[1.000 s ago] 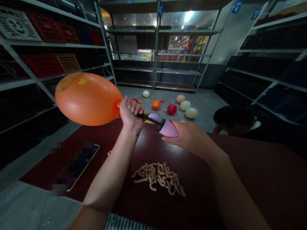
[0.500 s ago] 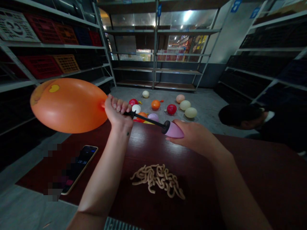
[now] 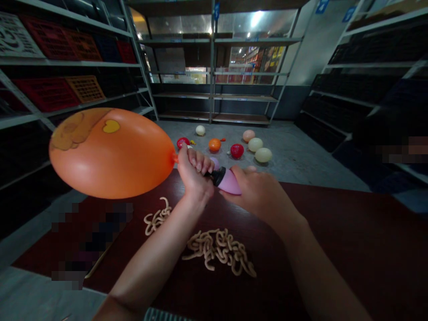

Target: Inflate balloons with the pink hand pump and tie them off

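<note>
My left hand is wrapped round the front end of a hand balloon pump, just at the neck of a large inflated orange balloon with a yellow heart printed on it. The pump's pink handle lies in the closed grip of my right hand. Its black collar sits close against my left hand, so hardly any of the black rod shows. Below my hands, curly beige strands lie heaped on the dark red table; a smaller bunch of strands is beside my left forearm.
Several balloons rest on the floor beyond the table, among them a red balloon and an orange balloon. A blurred-out phone lies at the table's left. Shelves with crates stand left; bare metal racks stand behind.
My left hand has moved right with the balloon, and the pump's rod has slid in, bringing both hands together. The smaller bunch of strands has come into view. The person at right has moved.
</note>
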The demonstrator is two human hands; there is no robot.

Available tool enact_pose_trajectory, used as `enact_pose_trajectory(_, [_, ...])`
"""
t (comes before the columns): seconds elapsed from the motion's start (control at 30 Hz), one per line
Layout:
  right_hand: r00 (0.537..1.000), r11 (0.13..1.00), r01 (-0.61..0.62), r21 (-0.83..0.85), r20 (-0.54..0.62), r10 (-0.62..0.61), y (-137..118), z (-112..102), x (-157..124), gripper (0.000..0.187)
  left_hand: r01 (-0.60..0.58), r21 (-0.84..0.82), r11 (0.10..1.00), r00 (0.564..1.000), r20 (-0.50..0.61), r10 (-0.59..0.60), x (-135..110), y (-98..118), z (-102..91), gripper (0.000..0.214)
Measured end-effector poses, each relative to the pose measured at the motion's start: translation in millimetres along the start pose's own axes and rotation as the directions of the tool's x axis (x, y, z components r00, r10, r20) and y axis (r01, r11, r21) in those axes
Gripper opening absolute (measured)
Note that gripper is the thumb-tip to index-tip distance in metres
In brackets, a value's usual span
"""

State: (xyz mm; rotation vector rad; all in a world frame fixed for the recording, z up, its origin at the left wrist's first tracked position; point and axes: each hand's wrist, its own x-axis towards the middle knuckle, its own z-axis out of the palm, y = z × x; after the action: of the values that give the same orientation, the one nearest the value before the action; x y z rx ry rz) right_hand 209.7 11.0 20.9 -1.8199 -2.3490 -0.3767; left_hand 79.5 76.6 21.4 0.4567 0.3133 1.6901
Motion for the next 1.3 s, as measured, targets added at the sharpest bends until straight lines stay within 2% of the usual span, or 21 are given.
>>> enact_pose_trajectory(0.1, [1.000,1.000,0.011,0.003,-0.008,-0.011,-2,0,0,0.047,0.040,0.015,0.999,0.999,-0.014,-0.040,0,-1,0.2,0.057])
enact_pose_trajectory(0.33, [0.999,0.994,0.011,0.112,-0.044,-0.006,-11,3,1,0.044,0.073,0.060,0.995,0.997,-0.012,-0.073,7,15,1.2,0.058])
enact_pose_trajectory(0.47, [1.000,0.982,0.005,0.187,-0.005,-0.004,-10,2,2,0.043,0.077,0.056,0.995,0.997,-0.008,-0.077,14,26,0.6,0.054])
enact_pose_trajectory(0.6, [0.999,0.980,-0.006,0.200,0.047,-0.003,3,-2,2,0.045,0.030,0.037,0.999,0.999,-0.023,-0.029,28,40,-4.8,0.052])
enact_pose_trajectory(0.77, [0.997,0.975,-0.034,0.220,0.081,0.016,23,-6,0,0.047,-0.066,-0.005,0.998,0.998,-0.005,0.066,47,62,-20.5,0.048])
enact_pose_trajectory(0.9, [0.998,0.975,-0.012,0.224,0.066,-0.002,32,-10,-3,0.046,-0.121,-0.020,0.992,0.993,0.001,0.121,49,73,-25.3,0.047])
enact_pose_trajectory(1.1, [1.000,0.999,0.014,0.049,0.006,-0.014,29,-9,-3,0.049,-0.160,-0.024,0.987,0.985,-0.064,0.158,41,65,-15.8,0.048])
enact_pose_trajectory(1.3, [1.000,1.000,0.001,-0.001,0.013,-0.001,13,-7,0,0.051,-0.121,-0.008,0.993,0.991,-0.060,0.120,26,38,-5.8,0.050])
